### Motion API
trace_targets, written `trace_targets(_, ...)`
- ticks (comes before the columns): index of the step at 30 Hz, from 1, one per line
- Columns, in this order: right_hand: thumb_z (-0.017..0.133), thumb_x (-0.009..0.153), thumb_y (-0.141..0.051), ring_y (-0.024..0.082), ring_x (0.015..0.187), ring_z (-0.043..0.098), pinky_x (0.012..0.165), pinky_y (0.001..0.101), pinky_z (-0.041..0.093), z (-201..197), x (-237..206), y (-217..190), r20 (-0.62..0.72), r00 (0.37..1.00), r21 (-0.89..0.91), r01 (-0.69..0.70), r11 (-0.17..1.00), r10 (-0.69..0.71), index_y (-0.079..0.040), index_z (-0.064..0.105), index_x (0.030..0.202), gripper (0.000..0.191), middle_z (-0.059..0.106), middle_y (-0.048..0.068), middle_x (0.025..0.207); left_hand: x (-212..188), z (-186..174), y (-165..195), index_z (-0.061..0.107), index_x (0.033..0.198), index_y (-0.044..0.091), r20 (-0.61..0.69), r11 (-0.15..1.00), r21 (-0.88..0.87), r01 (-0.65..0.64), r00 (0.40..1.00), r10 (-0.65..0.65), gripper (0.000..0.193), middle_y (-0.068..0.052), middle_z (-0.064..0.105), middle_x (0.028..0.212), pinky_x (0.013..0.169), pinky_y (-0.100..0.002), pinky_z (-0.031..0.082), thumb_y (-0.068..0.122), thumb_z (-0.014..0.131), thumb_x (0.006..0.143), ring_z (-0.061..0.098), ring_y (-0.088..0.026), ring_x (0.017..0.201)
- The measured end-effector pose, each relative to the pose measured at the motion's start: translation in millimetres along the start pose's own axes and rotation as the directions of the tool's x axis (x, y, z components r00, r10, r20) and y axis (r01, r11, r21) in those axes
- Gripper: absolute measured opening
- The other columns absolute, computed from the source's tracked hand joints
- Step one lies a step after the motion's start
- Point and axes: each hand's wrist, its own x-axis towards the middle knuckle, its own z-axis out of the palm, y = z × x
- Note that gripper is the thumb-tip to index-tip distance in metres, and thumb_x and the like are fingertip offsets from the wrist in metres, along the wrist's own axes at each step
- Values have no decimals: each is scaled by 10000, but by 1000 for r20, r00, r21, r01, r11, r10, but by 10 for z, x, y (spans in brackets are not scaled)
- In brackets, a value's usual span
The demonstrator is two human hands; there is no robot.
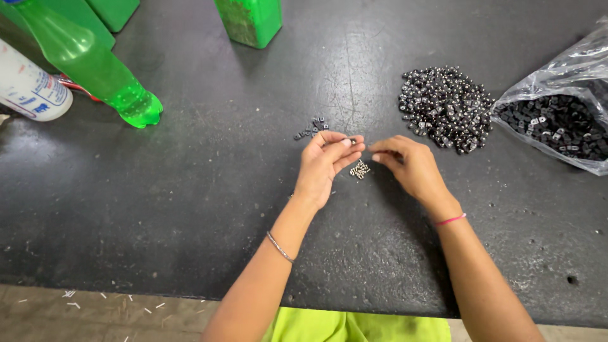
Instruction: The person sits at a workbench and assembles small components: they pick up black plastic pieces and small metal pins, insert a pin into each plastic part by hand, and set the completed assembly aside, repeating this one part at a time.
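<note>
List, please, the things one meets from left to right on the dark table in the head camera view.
white bottle → green bottle lying on its side → small group of dark parts → left hand → small pile of silver screws → right hand → heap of shiny dark parts → clear plastic bag of black parts

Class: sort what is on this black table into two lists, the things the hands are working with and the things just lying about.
In use:
left hand, pinching a tiny dark part
right hand
small heap of silvery screws
pile of shiny round dark pieces
clear plastic bag of black parts
small cluster of dark pieces

Lying about:
green plastic bottle
white cylindrical container
green box
</note>
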Motion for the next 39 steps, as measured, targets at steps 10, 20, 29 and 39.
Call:
trace_targets(10, 779, 808, -196, 263, 929, 662, 797, 397, 527, -52, -8, -134, 91, 979, -192, 199, 961, -185, -180, 796, 982, 176, 714, 19, 964, 0, -57, 36, 677, 1220, 7, -13, 998, -43, 48, 999, -49, 237, -70, 706, 1097, 962, -295, 565, 109, 661, 1007, 678, -137, 1007)
trace_targets(20, 754, 830, -205, 274, 944, 637, 802, 420, 519, -7, -31, -156, 56, 980, -215, 198, 956, -191, -141, 740, 931, 120, 690, 20, 939, 28, -133, -2, 706, 1146, 12, -29, 996, 51, 69, 997, -68, 252, -89, 753, 1062, 877, -299, 588, 150, 736, 937, 710, -143, 932)
trace_targets(29, 747, 856, -187, 273, 859, 659, 752, 406, 524, -1, -5, -139, 14, 995, -154, 97, 983, -96, -118, 729, 938, 109, 685, 55, 898, 43, -234, -47, 710, 1069, 38, -45, 992, 124, -34, 998, 40, 182, -67, 743, 993, 818, -273, 567, 150, 753, 932, 684, -124, 869)
trace_targets(39, 763, 861, -135, 218, 720, 673, 675, 345, 532, -11, 0, -136, -26, 999, -28, 29, 999, -29, -76, 726, 962, 123, 690, 58, 885, 54, -264, -74, 705, 1042, 34, -16, 970, 201, -133, 990, 139, 159, -64, 735, 958, 807, -275, 554, 148, 761, 946, 660, -115, 845)
